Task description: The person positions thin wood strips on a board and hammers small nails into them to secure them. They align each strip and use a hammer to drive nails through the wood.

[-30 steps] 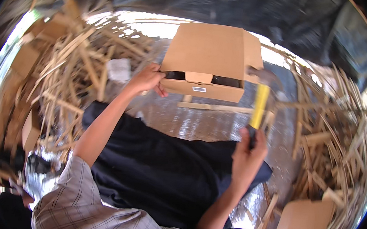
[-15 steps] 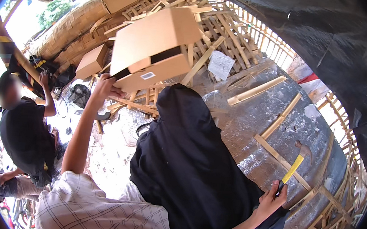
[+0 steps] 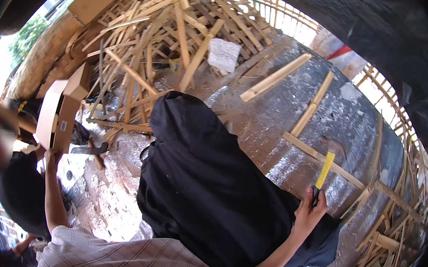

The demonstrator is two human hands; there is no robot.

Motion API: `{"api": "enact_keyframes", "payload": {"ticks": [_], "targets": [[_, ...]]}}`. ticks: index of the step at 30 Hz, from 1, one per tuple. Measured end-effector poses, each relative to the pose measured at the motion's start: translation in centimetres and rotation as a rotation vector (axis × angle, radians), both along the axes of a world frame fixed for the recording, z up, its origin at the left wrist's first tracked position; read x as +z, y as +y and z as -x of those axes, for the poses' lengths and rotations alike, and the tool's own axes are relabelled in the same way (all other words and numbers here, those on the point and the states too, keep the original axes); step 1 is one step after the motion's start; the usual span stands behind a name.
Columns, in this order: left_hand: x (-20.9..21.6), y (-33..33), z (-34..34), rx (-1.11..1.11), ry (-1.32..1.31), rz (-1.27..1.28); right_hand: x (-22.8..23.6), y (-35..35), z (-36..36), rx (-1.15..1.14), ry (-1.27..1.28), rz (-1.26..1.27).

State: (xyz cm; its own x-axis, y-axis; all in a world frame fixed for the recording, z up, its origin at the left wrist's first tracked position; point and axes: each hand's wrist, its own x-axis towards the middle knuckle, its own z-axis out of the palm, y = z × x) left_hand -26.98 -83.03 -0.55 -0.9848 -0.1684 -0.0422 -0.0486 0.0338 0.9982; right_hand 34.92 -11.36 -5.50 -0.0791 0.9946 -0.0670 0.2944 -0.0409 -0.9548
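Observation:
At the left, my left hand (image 3: 53,155) grips the lower edge of a brown cardboard box (image 3: 50,115) at the end of an outstretched arm. The box is tilted on its side, its dark opening partly showing. My right hand (image 3: 311,207) is closed around the black grip of a claw hammer (image 3: 326,167) with a yellow shaft. The hammer's head points away from me, above a wooden strip (image 3: 322,158) on the grey floor sheet. Black cloth (image 3: 209,184) is draped over the space between my arms.
A co-worker in black (image 3: 20,192) is close beside the box at the left. A heap of wooden strips (image 3: 182,32) lies ahead, with a white block (image 3: 224,55) at its edge. Another dark-headed tool (image 3: 90,149) lies left of the cloth. More strips (image 3: 389,243) pile up at the right.
My left hand has swung the cardboard box leftward and lower, toward the co-worker, turning it. My right hand still holds the hammer. The view has shifted, showing more of the wood heap.

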Motion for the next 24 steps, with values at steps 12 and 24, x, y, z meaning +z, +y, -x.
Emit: {"api": "enact_keyframes", "payload": {"ticks": [12,24], "targets": [[-7.4,2.2,-1.1,0.222,-0.33,0.402,-2.0,1.4,-1.0,-0.073,-0.078,-0.087],[-8.4,4.5,-3.5,0.19,-0.555,0.811,-0.9,1.6,-0.9,-0.118,0.177,0.138]]}}
